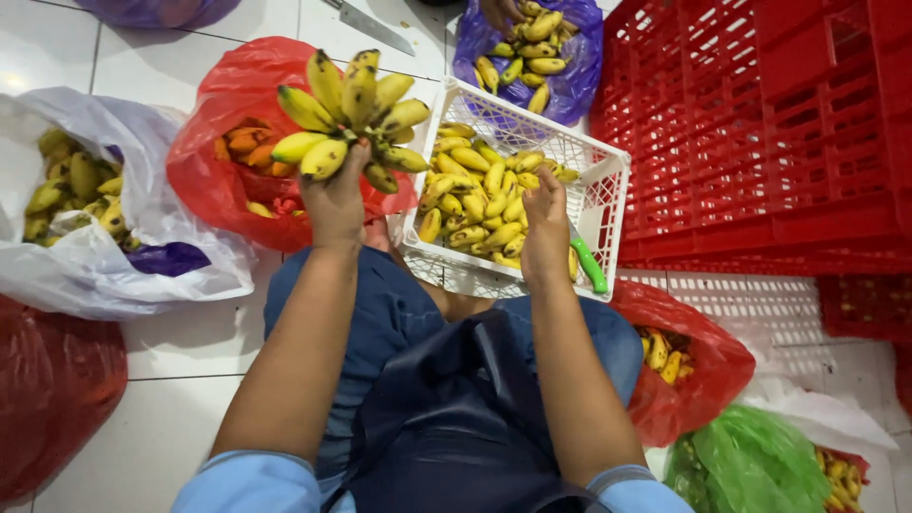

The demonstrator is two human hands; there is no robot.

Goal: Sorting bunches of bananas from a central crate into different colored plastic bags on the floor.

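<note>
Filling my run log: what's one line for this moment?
left hand: holds banana bunch | right hand: in white crate, green-handled knife | floor: bagged bananas

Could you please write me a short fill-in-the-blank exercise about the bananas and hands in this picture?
1. The left hand holds up a bunch of ____.
2. The right hand reaches into the ____ crate of loose bananas.
3. The knife beside the right hand has a ____ handle.
4. The stacked crates on the right are ____.

Missing words: bananas; white; green; red
</note>
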